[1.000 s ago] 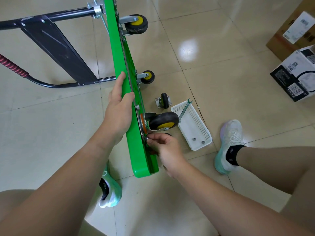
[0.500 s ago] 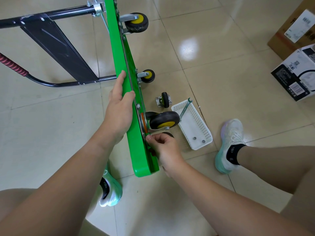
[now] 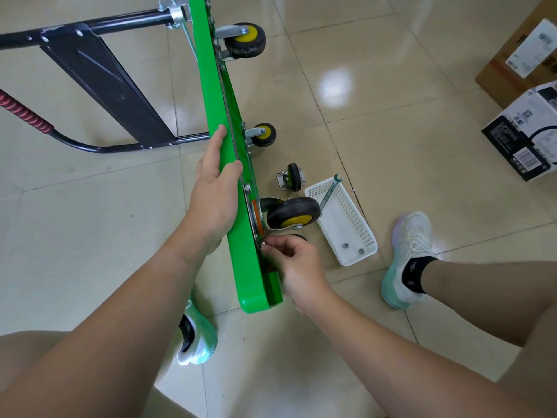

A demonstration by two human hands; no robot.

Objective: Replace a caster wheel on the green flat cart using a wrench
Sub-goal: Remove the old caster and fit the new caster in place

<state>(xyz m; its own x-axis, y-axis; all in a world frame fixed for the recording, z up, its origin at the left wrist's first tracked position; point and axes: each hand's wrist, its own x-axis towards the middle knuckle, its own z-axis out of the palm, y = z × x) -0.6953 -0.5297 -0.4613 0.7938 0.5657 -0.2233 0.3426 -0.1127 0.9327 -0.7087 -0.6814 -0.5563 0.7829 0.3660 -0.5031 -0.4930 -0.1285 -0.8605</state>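
Now the green flat cart (image 3: 211, 86) stands tipped on its long edge on the tiled floor, underside facing right, black handle (image 3: 105, 86) folded away to the left. The person's left hand (image 3: 215, 200) clamps the cart's upper edge, thumb hooked over it. The right hand (image 3: 297, 260) pinches a small silver fastener (image 3: 262, 243) at the near corner of the mounting plate of a caster wheel (image 3: 294, 212) with a black tyre and yellow hub, seated against the underside. I cannot tell whether it is a nut or a bolt head.

This looks like hand-threading before any tool is used. It goes best if the plate sits flat against the deck, the fastener goes in straight and turns freely, and the left hand keeps the cart from rocking. All corners should probably be finger-tight before the wrench (image 3: 331, 190) does the final tightening. It leans in the white basket (image 3: 346, 212) just beyond the wheel, where two small metal rings lie. A smaller, loose caster (image 3: 293, 178) lies on the floor beside the basket.

Compared with a second ago, little differs: the left hand holds the same spot, the right hand's fingers have rolled slightly at the same corner, and the wrench is unmoved.
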